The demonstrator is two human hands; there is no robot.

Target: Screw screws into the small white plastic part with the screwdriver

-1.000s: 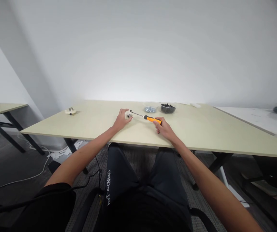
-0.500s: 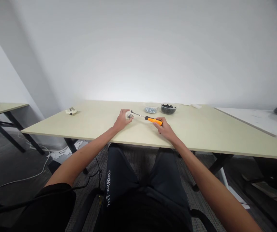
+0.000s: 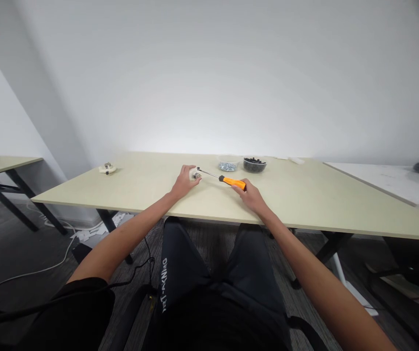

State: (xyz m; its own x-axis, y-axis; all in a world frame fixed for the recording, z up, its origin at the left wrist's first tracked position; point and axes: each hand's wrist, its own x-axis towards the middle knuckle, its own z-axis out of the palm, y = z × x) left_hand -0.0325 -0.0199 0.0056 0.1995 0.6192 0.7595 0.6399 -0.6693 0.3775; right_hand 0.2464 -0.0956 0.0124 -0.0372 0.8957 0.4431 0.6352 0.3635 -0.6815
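A small white part with metal pieces [image 3: 195, 174] is gripped between the thumb and fingers of my left hand [image 3: 185, 182], just above the table. My right hand [image 3: 249, 194] is wrapped round the orange and black handle of a screwdriver [image 3: 232, 182]. The screwdriver's shaft points left, and its tip is beside the white part, with a small black piece at the tip. Whether the tip touches the white part is too small to tell.
Behind my hands on the pale table [image 3: 304, 204] stand a clear bowl of silvery pieces [image 3: 228, 166] and a bowl of black pieces [image 3: 254, 165]. Another white part [image 3: 107, 168] lies at the far left. A white table [image 3: 377, 183] adjoins on the right.
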